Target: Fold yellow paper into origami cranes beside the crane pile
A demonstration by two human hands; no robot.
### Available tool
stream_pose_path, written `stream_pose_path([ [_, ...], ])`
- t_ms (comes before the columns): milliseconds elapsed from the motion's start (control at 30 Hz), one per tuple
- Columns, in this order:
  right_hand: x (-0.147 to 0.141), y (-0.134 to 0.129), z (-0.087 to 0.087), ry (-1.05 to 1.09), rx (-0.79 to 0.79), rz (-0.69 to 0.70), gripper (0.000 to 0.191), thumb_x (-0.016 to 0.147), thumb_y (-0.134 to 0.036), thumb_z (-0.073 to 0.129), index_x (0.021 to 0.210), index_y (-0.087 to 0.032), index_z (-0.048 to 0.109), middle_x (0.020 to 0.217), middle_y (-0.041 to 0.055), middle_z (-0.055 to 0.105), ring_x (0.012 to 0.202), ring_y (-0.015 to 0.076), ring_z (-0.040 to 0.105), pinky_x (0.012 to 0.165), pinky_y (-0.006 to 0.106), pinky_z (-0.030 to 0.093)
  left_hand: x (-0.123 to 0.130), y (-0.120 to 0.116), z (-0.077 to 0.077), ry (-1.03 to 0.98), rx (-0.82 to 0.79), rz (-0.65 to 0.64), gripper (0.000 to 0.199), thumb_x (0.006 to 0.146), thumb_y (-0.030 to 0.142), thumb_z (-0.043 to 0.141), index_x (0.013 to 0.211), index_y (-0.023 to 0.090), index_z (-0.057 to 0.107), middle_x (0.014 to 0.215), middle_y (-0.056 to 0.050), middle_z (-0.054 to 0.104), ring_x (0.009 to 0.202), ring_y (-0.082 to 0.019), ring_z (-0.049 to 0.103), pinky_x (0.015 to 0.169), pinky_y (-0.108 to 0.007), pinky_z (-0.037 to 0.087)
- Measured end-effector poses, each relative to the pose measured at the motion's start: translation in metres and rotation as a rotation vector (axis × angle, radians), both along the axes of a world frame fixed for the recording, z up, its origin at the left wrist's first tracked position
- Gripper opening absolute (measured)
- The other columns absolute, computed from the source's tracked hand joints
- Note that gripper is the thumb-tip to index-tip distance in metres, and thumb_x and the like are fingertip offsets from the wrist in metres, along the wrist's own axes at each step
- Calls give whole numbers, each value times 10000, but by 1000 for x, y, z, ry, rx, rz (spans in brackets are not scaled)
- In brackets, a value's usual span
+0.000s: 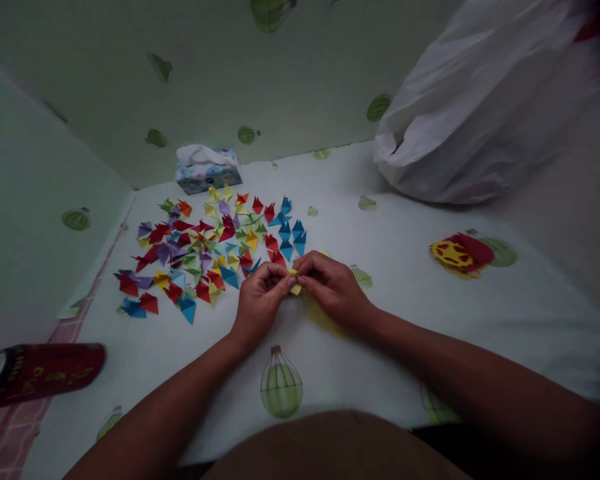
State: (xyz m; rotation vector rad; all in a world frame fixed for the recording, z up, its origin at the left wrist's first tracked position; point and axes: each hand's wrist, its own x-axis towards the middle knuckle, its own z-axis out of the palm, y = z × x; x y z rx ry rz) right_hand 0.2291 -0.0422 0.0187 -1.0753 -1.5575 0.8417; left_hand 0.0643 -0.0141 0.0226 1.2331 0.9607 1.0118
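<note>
Pinching a small, narrow folded piece of yellow paper (295,287) from both sides, with thumb and fingers of the left hand (260,297) pressed together at one side and those of the right hand (334,288) at the other, tips nearly meeting. Holding it near the middle of the view, over a pale surface (350,393) printed with green hot-air balloons. Just below the right hand, showing a blurred yellow patch (333,325), too unclear to name.

To the left of and beyond the hands, spread loosely and partly overlapping: many small pointed folded-paper shapes (227,229) in red, blue, purple, green, yellow and orange. Behind them, near the pale green wall (190,100), sitting with a white tissue poking out: a blue-and-purple patterned tissue box (211,181). At far right, resting a bulky white plastic bag (460,140); nearer, lying flat, red and yellow cut-out pieces (457,255), overlapping. At far left, near the edge, a red cylindrical can with gold markings (60,373).
</note>
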Motion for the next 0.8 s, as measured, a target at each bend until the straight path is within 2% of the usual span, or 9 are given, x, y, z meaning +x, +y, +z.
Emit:
stream_pose_path([
  [200,3,2,5,141,-174,10,119,926,-301,578,875,-196,591,780,4,621,696,139,603,671,283,471,-1,1,0,1,17,29,243,717,340,838,804,168,690,740,5,695,658,-120,628,626,-229,520],
  [333,5,5,6,96,-212,29,150,884,-322,617,835,-179,625,740,4,611,661,132,571,645,282,443,-4,3,1,78,103,28,166,773,332,792,817,178,747,778,-13,727,716,-135,640,673,-239,516],
  [500,5,6,7,11,-196,21,157,876,-309,607,791,-178,620,696,-1,586,642,130,509,621,283,393,-8,6,0,157,212,9,158,858,320,709,817,191,790,800,-23,729,750,-144,634,711,-249,497],
  [800,4,4,8,-72,-83,-7,129,888,-239,565,775,-178,580,718,-4,568,658,123,482,641,277,379,-8,8,3,121,177,-28,71,801,277,769,785,227,816,815,-22,768,772,-158,676,744,-274,524],
])
